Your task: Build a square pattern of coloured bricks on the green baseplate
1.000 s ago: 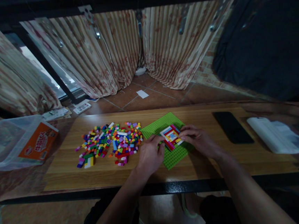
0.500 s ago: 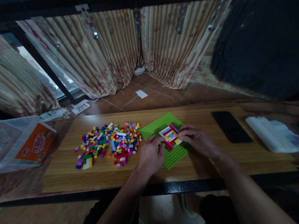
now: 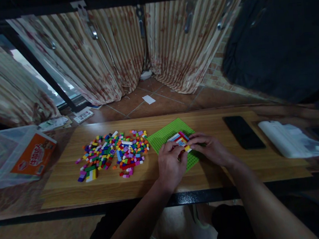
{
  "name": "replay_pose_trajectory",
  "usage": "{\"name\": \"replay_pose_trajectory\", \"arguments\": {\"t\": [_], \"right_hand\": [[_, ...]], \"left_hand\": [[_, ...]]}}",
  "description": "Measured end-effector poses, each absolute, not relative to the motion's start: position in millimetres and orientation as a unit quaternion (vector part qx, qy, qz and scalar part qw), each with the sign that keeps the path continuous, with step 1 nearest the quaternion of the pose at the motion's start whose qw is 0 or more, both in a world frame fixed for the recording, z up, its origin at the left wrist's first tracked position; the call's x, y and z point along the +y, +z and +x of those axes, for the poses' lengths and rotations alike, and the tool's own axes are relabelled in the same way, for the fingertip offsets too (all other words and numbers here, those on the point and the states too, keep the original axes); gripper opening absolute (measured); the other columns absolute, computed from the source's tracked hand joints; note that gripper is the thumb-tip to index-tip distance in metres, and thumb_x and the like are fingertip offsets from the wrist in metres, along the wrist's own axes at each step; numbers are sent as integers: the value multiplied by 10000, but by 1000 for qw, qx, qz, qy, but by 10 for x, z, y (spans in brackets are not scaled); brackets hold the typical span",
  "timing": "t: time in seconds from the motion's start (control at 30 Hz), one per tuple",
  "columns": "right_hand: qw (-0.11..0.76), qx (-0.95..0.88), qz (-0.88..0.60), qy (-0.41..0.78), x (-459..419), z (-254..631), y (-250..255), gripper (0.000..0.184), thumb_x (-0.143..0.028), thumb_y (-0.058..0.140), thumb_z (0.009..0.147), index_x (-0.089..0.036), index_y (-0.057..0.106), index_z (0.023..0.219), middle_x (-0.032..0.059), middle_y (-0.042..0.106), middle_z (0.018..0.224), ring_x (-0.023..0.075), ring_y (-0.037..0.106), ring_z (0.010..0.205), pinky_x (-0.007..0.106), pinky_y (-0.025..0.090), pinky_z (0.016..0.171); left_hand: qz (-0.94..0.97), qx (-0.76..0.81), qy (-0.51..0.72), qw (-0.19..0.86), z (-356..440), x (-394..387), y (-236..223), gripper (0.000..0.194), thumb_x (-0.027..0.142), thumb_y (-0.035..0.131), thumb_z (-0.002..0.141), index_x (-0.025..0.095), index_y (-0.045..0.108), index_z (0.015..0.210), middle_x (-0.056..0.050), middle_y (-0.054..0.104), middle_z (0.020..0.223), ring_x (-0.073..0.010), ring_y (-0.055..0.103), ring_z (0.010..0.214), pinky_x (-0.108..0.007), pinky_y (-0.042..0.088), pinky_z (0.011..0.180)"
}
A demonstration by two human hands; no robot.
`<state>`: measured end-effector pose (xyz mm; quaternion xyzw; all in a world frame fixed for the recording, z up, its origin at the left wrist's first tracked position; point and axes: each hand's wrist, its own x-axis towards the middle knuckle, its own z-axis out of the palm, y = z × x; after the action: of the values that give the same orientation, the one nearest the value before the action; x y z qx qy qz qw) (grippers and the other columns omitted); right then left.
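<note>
A green studded baseplate lies on the wooden board, with a square pattern of coloured bricks built on it in red, white, light blue and other colours. My left hand reaches over the near left part of the pattern, its fingers curled and thumb close to the index finger; whatever they pinch is hidden. From the right, my right hand has its fingertips together at a small yellow brick on the pattern's near right edge. The fingertips of both hands almost meet there.
Loose coloured bricks spread over the board's left half. A clear plastic box with an orange label stands at far left. To the right lie a black phone and a white package. The wooden board has a dark front edge.
My left hand has moved right, across the brick pattern towards the right fingertips, and now covers more of it. My right hand stays near the same edge. The whole view has shifted slightly.
</note>
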<state>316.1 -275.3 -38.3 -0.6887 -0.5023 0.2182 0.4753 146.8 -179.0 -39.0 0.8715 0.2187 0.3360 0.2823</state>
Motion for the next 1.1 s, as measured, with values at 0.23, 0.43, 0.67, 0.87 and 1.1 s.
{"name": "replay_pose_trajectory", "arguments": {"t": [0.23, 0.43, 0.67, 0.87, 1.1], "right_hand": [[495, -488, -680, 234, -2729, 3163, -409, 148, -395, 689, 817, -282, 769, 869, 31, 653, 1042, 194, 620, 1014, 388, 456, 953], [502, -486, -678, 229, -2719, 3132, -384, 117, -369, 691, 810, -294, 770, 854, 25, 633, 1046, 194, 612, 1027, 390, 446, 963], [502, -472, -685, 237, -2701, 3074, -396, 110, -388, 729, 767, -303, 776, 819, 24, 620, 1067, 207, 593, 1070, 395, 424, 984], [499, -441, -703, 248, -2671, 2993, -401, 97, -340, 750, 728, -310, 783, 813, 33, 635, 1104, 224, 576, 1130, 416, 403, 1022], [514, -405, -709, 264, -2658, 2921, -337, 176, -321, 764, 679, -301, 782, 853, 42, 676, 1123, 249, 582, 1153, 447, 391, 1042]], "left_hand": [[846, 244, 367, 300, 1512, -1799, -401, 89, 185, 644, 839, 209, 729, 843, -36, 663, 945, -176, 608, 906, -338, 488, 865], [846, 240, 363, 308, 1527, -1786, -394, 83, 169, 633, 835, 195, 711, 832, -39, 674, 951, -182, 615, 920, -359, 479, 896], [825, 242, 331, 388, 1426, -1714, -336, 204, 57, 567, 794, 177, 675, 920, -51, 655, 989, -176, 618, 958, -339, 500, 908], [808, 269, 289, 438, 1331, -1710, -320, 396, -19, 528, 704, 187, 628, 1028, -36, 614, 1027, -142, 603, 879, -282, 514, 810], [804, 274, 290, 441, 1343, -1708, -327, 362, 3, 531, 733, 194, 616, 1028, -33, 607, 1034, -133, 599, 857, -275, 516, 790]]}}
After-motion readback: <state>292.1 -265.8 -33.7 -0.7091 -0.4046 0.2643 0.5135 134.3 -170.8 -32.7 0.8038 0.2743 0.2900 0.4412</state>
